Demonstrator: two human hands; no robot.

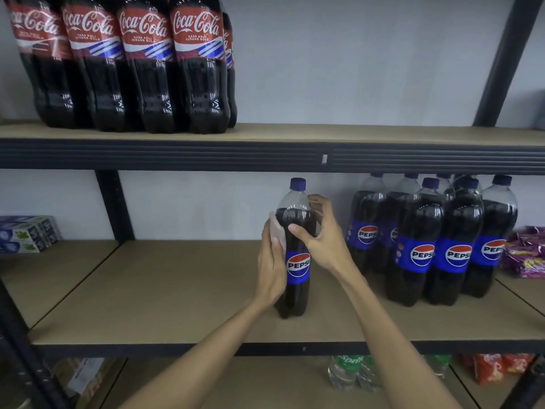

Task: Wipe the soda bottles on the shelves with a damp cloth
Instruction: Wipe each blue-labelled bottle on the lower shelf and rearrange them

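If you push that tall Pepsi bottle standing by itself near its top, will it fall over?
Probably it would tip: the tall, narrow plastic Pepsi bottle with the blue cap stands alone on a small base. It is likely heavy, since dark soda fills it nearly to the shoulder. The right hand gripping its shoulder should steady it.

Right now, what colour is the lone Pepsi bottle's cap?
The cap is dark blue; head view.

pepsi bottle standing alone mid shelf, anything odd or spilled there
Nothing spilled or damaged. The Pepsi bottle stands upright, apart from the Pepsi group, only because hands are on it: the left hand presses the cloth on it, the right hand grips it.
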